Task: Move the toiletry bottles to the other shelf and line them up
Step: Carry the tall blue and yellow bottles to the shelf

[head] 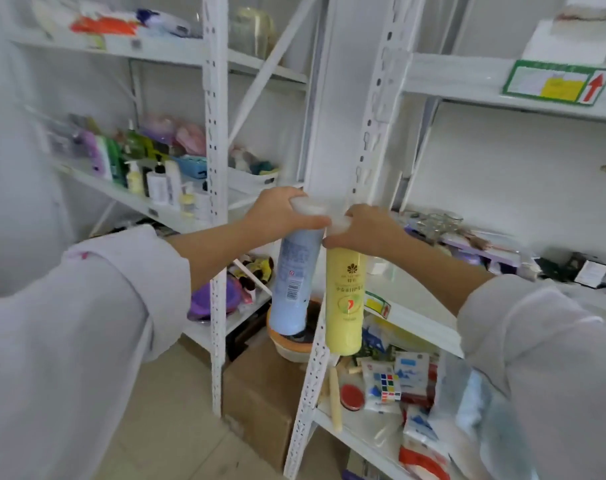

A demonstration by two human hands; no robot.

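I see my left hand curled round the white cap of a tall pale-blue plastic bottle; its back label carries a barcode and fine print too blurred to read. My right hand grips the top of a slim yellow plastic bottle printed with a flower emblem and Chinese characters (illegible to me). Both cylinders hang side by side, almost touching, in front of the white perforated metal shelf upright.
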